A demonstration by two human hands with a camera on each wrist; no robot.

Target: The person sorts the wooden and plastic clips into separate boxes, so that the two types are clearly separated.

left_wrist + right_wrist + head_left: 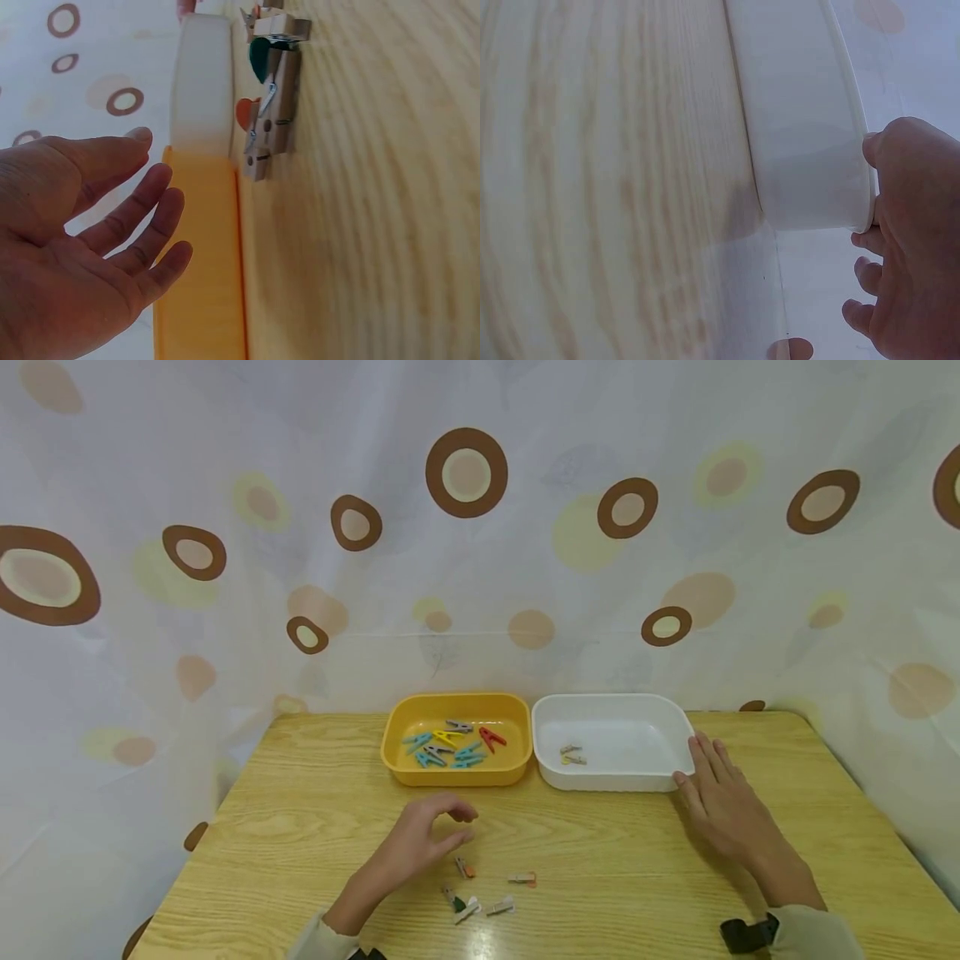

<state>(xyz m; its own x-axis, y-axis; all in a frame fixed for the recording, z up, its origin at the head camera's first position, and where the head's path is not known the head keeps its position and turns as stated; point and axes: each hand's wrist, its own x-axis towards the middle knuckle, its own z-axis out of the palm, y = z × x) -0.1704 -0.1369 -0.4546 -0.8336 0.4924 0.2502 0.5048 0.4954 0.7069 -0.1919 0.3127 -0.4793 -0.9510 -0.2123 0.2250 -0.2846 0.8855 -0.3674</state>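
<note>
My left hand (427,839) hovers over the table with fingers loosely bent and nothing between them. Near it lie small wooden clothespins with heart decorations: one with an orange heart (465,867), one with a dark green heart (453,900), one with a pale orange heart (522,878) and two with white hearts (500,906). My right hand (726,810) touches the right front corner of the white tray (618,782), thumb at the rim and fairly straight fingers along the right end. Inside that tray sit small wooden clothespins (573,760).
Left of the white tray, close against it, stands a yellow tray (457,777) with several plastic clothespins in blue, grey, yellow and red (492,739). Both trays stand at the back of the wooden table (600,860), before a patterned cloth (540,568).
</note>
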